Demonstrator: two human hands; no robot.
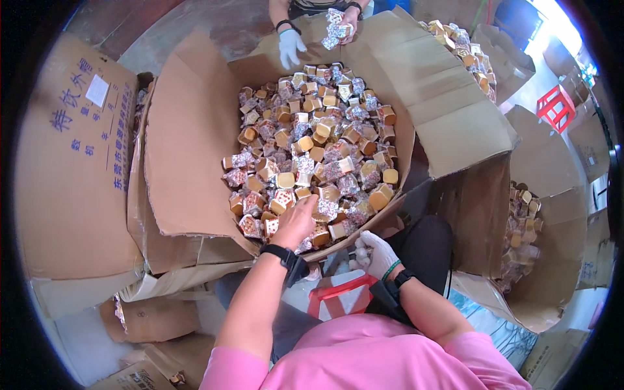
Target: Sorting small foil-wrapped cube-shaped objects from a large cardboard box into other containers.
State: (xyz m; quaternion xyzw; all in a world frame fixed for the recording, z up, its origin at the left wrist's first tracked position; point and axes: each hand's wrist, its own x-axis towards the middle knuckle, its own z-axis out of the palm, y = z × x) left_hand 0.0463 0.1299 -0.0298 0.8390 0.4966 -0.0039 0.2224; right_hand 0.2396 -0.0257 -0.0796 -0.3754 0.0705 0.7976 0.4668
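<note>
A large open cardboard box [188,136] stands before me, heaped with small house-shaped ornaments [323,130] that have tan bases and shiny patterned sides. My left hand [298,222], bare, reaches over the near rim onto the heap. Its index finger is stretched out beside a tan and silvery ornament [329,193]; the other fingers are partly hidden. Just outside the near rim, above my lap, is my right hand [379,253] in a white glove. Its fingers are curled around something whitish that I cannot make out.
Across the box, another person's gloved hand [291,49] hangs over the rim, and their other hand [349,27] holds foil-patterned ornaments. A tall carton [78,175] stands left. More ornament-filled boxes [546,260] are at right. A red stool [556,108] stands far right.
</note>
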